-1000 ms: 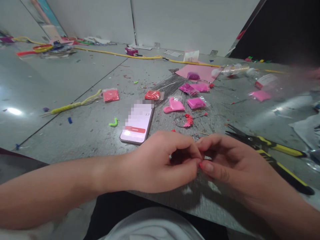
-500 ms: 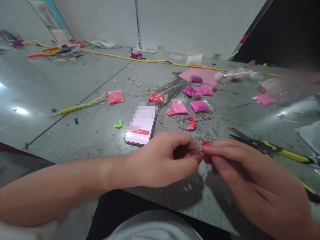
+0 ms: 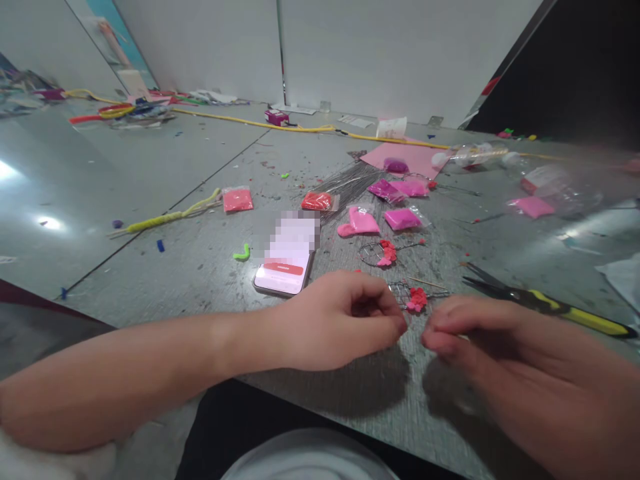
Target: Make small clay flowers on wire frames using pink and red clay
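Note:
My left hand (image 3: 345,323) is closed in a pinch, thumb against fingertips; whatever it pinches is too small to make out. Across a narrow gap, my right hand (image 3: 520,360) also has thumb and forefinger pressed together, their contents hidden. Just beyond the fingertips lies a wire piece with a cluster of red and pink clay bits (image 3: 417,300). Behind it rests a similar looped wire piece with red and pink clay (image 3: 387,252). A thin wooden stick (image 3: 425,283) lies between the two. The phone (image 3: 286,257) is flat beside my left hand, screen lit.
Yellow-and-black pliers (image 3: 555,305) lie beyond my right hand. Packets of clay, including a pink one (image 3: 403,219) and a red one (image 3: 318,201), sit near a bundle of thin wires (image 3: 350,180). A yellow cable (image 3: 240,119) crosses the back of the table.
My right hand has drawn away to the right from my left fingertips, opening a gap. The red clay cluster behind the fingers now shows more fully. My left hand keeps its pinch.

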A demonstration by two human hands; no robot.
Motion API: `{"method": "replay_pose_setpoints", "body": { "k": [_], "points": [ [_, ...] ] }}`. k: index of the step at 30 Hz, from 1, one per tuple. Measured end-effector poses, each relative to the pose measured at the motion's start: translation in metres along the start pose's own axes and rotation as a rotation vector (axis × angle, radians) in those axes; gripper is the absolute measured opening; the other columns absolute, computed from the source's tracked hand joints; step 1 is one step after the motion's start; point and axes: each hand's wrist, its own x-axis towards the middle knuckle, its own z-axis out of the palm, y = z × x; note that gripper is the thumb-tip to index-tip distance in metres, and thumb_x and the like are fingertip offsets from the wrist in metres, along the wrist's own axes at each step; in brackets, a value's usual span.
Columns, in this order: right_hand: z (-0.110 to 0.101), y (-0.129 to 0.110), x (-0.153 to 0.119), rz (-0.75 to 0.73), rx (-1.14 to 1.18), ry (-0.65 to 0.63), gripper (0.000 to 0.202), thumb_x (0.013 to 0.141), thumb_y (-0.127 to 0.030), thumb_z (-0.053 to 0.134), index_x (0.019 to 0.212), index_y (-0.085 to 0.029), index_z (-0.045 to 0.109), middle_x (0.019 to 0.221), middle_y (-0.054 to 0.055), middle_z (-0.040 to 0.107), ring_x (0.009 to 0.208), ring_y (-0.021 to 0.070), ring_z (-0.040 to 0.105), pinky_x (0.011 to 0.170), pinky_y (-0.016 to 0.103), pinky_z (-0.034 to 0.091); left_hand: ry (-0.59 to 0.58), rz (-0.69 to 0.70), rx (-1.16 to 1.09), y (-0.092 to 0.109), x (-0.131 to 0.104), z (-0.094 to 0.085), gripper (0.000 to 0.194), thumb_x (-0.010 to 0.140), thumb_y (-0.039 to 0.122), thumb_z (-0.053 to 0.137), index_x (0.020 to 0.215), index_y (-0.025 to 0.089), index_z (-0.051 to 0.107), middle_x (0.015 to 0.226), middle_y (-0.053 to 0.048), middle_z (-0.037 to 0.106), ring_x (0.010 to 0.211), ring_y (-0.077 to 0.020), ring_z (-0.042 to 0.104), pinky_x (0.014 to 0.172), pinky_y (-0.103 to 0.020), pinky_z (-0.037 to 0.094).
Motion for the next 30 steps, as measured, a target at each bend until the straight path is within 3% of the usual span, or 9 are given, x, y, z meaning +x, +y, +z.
{"method": "replay_pose_setpoints", "body": {
  "k": [4, 8, 10, 16, 24, 30],
  "points": [
    [0.001, -0.006, 0.007, -0.074, 0.008, -0.077, 0.030, 0.099, -0.052, 0.064, 0.080, -0.028, 0.065, 0.068, -0.006, 0.070, 0.055, 0.0095, 0.066, 0.048, 0.020, 0.051, -0.059, -0.100, -0.095, 0.001, 0.001, 0.002, 0.016, 0.083, 0.031, 0.070, 0.084, 0.017, 0.062, 0.074, 0.003, 0.057, 0.066, -0.0103, 0.048, 0.062, -0.024, 0.039],
    [0.006, -0.006, 0.006, -0.219, -0.031, -0.034, 0.008, 0.100, -0.027, 0.064, 0.094, -0.028, 0.069, 0.088, -0.001, 0.077, 0.077, 0.0118, 0.075, 0.065, 0.019, 0.060, -0.078, -0.110, -0.138, 0.001, 0.002, 0.002, 0.013, 0.084, 0.028, 0.069, 0.085, 0.017, 0.062, 0.068, 0.006, 0.053, 0.061, -0.0085, 0.045, 0.056, -0.022, 0.035],
    [0.006, -0.003, 0.002, -0.227, -0.055, -0.016, 0.015, 0.098, -0.018, 0.063, 0.103, -0.030, 0.071, 0.101, 0.001, 0.078, 0.088, 0.0136, 0.077, 0.075, 0.022, 0.063, -0.060, -0.110, -0.150, 0.000, 0.002, 0.001, 0.017, 0.084, 0.031, 0.071, 0.085, 0.017, 0.062, 0.066, 0.006, 0.053, 0.060, -0.0087, 0.045, 0.055, -0.022, 0.035],
    [0.000, 0.001, -0.006, -0.099, -0.098, 0.000, 0.023, 0.096, -0.023, 0.063, 0.114, -0.035, 0.071, 0.105, -0.003, 0.081, 0.091, 0.0188, 0.079, 0.085, 0.032, 0.067, -0.077, -0.118, -0.199, -0.004, 0.004, -0.002, 0.024, 0.085, 0.038, 0.075, 0.087, 0.016, 0.064, 0.070, 0.004, 0.057, 0.062, -0.0097, 0.050, 0.056, -0.023, 0.039],
    [0.018, -0.005, 0.000, -0.204, -0.109, 0.011, 0.030, 0.097, -0.014, 0.061, 0.122, -0.027, 0.070, 0.110, 0.004, 0.082, 0.103, 0.0210, 0.079, 0.088, 0.032, 0.067, -0.089, -0.065, -0.306, -0.002, 0.005, 0.002, 0.022, 0.091, 0.032, 0.068, 0.080, 0.016, 0.059, 0.068, 0.004, 0.053, 0.061, -0.0079, 0.049, 0.059, -0.022, 0.041],
    [0.017, -0.004, -0.001, -0.267, -0.132, 0.019, 0.026, 0.097, -0.015, 0.063, 0.121, -0.020, 0.071, 0.114, 0.007, 0.081, 0.105, 0.0183, 0.078, 0.093, 0.027, 0.065, -0.063, -0.066, -0.340, -0.001, 0.005, 0.002, 0.015, 0.089, 0.024, 0.066, 0.079, 0.014, 0.061, 0.066, 0.004, 0.054, 0.060, -0.0073, 0.049, 0.057, -0.020, 0.041]
  ]
}}
